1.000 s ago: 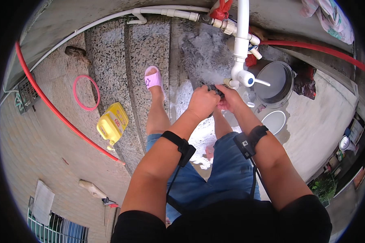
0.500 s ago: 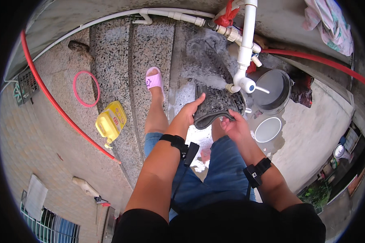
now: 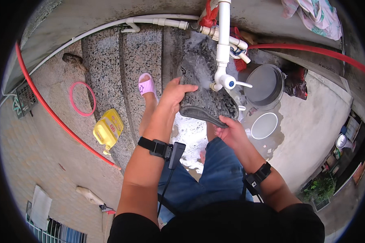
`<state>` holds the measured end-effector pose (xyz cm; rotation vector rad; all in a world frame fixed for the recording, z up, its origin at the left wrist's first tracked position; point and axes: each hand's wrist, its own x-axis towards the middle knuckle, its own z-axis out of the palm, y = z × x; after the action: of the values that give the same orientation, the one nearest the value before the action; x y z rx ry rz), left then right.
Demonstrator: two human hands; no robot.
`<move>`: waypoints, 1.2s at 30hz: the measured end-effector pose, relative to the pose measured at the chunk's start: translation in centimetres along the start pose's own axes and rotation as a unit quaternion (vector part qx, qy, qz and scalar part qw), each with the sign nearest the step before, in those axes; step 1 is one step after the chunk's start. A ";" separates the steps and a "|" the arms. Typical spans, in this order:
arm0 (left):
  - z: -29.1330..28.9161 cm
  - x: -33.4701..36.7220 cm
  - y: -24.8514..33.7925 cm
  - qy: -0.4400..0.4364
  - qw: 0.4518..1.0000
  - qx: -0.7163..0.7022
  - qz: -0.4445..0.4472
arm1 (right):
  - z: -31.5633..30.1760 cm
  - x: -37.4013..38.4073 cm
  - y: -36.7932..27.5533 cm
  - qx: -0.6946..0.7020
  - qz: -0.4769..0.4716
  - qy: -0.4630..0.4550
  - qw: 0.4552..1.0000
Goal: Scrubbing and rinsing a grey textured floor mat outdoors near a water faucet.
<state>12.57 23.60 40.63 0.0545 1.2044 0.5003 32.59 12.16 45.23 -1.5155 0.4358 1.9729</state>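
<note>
Beneath the white plastic tap (image 3: 227, 82), both hands hold 1 dark grey textured cloth (image 3: 205, 97) spread open. Left hand (image 3: 175, 92) fingers clamp its upper edge; right hand (image 3: 230, 131) fingers pinch its lower rim. Suds (image 3: 189, 135) below the tap suggest rinsing remains. Speckled granite steps (image 3: 121, 56) lie left of the tap, wet concrete ground (image 3: 308, 121) to its right.

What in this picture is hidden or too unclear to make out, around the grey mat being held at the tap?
- Head view: whether water runs from the white tap is too faint to tell.
- The dark mat shows one face only; the other is turned away.
- The left hand and right hand grip its edges; the fingers curled behind are hidden.
- The grey bucket: contents unclear.
- The yellow jug: its label is too small.
</note>
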 end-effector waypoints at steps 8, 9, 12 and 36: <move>2.2 2.2 -2.4 0.076 0.994 -0.037 0.069 | -0.7 7.0 2.7 0.208 0.116 -0.026 0.971; 1.7 3.6 -3.6 0.066 0.994 -0.024 0.083 | 0.0 7.2 2.9 0.172 0.120 0.000 0.978; 2.6 6.1 -6.7 0.208 0.935 0.241 0.153 | 0.1 8.6 3.2 0.059 0.129 0.030 0.989; 4.5 8.9 -10.0 0.226 0.940 -0.242 0.084 | -2.6 12.4 3.6 0.153 0.083 0.051 0.984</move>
<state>22.39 19.24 31.53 -0.4016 1.4975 0.9878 30.22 11.11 32.34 -1.4229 0.8900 1.8525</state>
